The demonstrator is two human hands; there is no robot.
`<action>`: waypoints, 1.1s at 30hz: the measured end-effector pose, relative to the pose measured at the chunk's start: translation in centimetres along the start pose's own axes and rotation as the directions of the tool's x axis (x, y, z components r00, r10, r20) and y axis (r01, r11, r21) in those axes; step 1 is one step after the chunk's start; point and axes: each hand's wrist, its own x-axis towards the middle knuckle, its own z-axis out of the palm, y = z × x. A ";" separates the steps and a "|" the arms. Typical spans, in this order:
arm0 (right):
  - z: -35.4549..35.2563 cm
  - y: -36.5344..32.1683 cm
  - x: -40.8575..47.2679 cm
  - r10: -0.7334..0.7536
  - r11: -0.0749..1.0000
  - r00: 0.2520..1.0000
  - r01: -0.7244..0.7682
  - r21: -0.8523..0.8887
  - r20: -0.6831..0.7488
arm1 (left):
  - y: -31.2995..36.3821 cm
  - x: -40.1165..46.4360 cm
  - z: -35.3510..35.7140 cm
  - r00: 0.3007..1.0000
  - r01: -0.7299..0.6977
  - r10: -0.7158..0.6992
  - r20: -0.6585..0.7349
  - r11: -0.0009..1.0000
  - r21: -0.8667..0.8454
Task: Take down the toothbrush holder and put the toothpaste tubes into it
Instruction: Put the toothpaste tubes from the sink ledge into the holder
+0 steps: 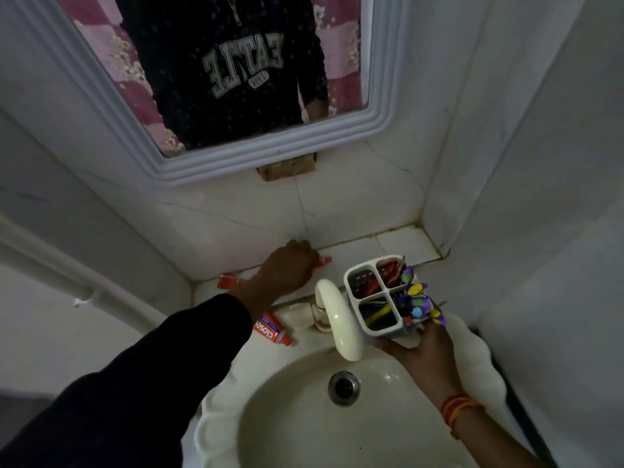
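Head view: right hand (422, 346) fingers hold white four-compartment plastic toothbrush holder (374, 295) over sink, ready to load; left hand (287, 268) fingers close on red toothpaste tube (322, 261) on ledge.

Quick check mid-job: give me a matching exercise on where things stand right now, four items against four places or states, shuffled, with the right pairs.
Items
1. toothbrush holder
2. toothpaste tube marked "close"
3. red tube on the back ledge
4. faucet

Places or states
A. under the left hand
B. arching out over the sink
C. held up by the right hand
D. lying loose beside the tap base

Pairs: 1-C, 2-D, 3-A, 4-B
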 end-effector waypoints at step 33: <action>-0.4 0.6 0.8 -0.088 0.995 0.995 0.090 -0.041 0.047 | 3.4 -6.9 -10.3 0.995 0.102 -0.097 0.033 0.964 -0.244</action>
